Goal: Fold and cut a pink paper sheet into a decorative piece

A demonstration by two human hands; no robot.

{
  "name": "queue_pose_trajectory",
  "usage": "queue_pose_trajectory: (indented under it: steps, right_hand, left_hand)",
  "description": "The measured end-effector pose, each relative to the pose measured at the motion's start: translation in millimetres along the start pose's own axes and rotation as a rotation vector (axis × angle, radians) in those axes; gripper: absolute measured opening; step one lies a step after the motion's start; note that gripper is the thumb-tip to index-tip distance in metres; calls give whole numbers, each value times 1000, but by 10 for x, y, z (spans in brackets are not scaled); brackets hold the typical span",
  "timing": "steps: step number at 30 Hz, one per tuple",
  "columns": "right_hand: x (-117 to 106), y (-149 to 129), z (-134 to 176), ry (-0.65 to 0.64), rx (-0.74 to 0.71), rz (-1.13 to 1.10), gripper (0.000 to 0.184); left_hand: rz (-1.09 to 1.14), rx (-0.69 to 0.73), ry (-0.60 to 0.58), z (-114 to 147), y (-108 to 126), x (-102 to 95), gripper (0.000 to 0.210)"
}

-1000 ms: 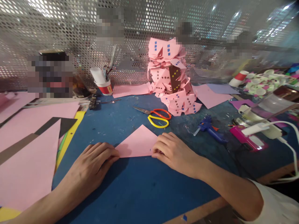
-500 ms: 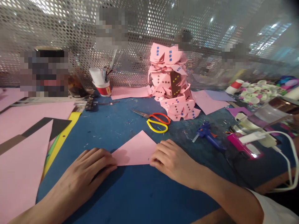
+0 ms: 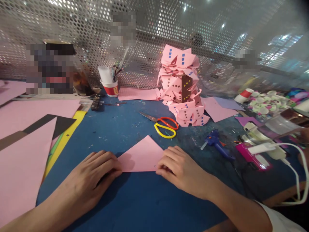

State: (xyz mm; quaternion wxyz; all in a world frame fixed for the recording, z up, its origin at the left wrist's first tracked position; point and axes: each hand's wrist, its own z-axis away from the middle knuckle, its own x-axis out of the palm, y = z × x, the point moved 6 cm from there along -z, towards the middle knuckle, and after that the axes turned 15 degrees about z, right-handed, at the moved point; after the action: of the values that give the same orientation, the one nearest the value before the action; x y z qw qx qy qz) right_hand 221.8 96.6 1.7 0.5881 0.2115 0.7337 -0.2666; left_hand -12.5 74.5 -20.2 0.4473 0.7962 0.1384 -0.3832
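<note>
A pink paper (image 3: 142, 156), folded into a triangle, lies on the blue table with its tip pointing away from me. My left hand (image 3: 101, 170) pinches its left corner between thumb and fingers. At the opposite corner, my right hand (image 3: 178, 167) grips the paper, fingers curled over it. Both corners are hidden under my fingers. Just beyond the paper lie scissors (image 3: 166, 127) with one red and one yellow handle loop. A blue glue gun (image 3: 218, 145) rests on its side to the right of my right hand.
A stack of folded pink paper shapes (image 3: 182, 87) stands at the back. Behind it rises a perforated metal screen (image 3: 147, 42). Large pink sheets (image 3: 21, 167) cover the left side. A cup of brushes (image 3: 109, 87) stands back left; a pink device with a white cable (image 3: 253, 158) lies right.
The view has shifted slightly, so the background things appear a little further right. Both hands keep hold of the folded paper, which looks the same.
</note>
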Motion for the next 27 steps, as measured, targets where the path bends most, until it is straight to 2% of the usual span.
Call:
queue_pose_trajectory:
  steps: [7, 12, 20, 27]
  right_hand:
    - [8, 37, 20, 2, 23, -36, 15]
    - [-46, 33, 24, 41, -13, -10, 14]
    - [-73, 18, -4, 56, -51, 30, 20]
    - [-21, 60, 1, 29, -14, -20, 21]
  left_hand:
    - [-12, 20, -13, 5, 31, 10, 13]
    - [-44, 64, 9, 46, 44, 19, 12]
    - [-52, 67, 12, 108, -11, 20, 15]
    - [-6, -61, 28, 129, -42, 8, 18]
